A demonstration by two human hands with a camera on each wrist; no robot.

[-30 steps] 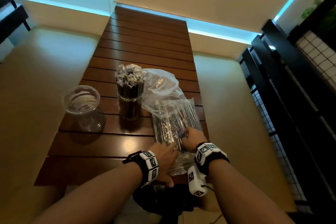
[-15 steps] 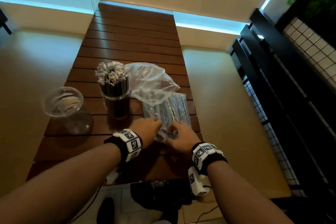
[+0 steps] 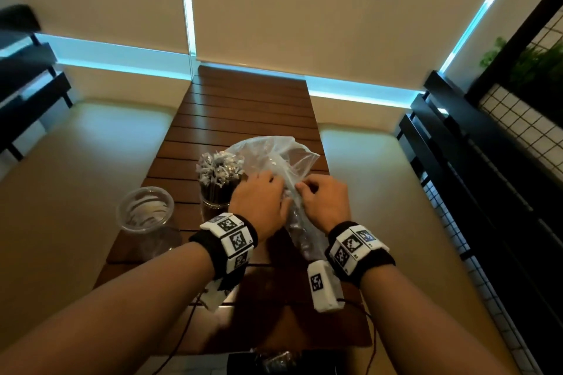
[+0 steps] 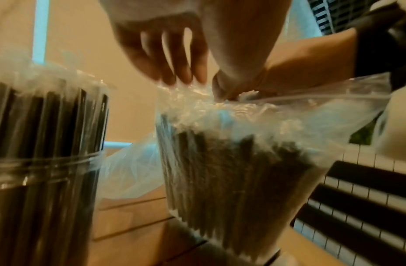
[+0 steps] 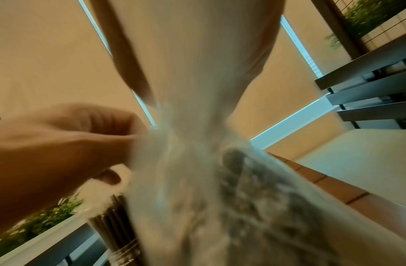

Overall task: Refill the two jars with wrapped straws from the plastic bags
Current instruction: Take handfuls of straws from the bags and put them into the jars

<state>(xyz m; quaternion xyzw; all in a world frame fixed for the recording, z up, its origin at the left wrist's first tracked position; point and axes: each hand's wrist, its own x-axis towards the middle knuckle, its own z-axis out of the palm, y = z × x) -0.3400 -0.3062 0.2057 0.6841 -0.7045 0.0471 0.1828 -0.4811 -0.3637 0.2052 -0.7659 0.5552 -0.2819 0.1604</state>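
The place looked like a café or restaurant seating nook. A long slatted wooden table [image 3: 243,119] ran between two cushioned beige benches [image 3: 76,167] toward drawn roller blinds [image 3: 304,3]. A black frame with wire-grid panels [image 3: 518,119] held green plants [image 3: 536,64], and a jar packed with wrapped straws [image 3: 217,179] stood on the table.

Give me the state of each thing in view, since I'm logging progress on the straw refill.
Straw-filled jar: upright, packed with wrapped straws.
Empty jar: upright, open, no straws.
Bag of straws: stood up on the slatted table, straws inside, top gathered.
Left hand: grips the bag's top.
Right hand: pinches the bag's top.
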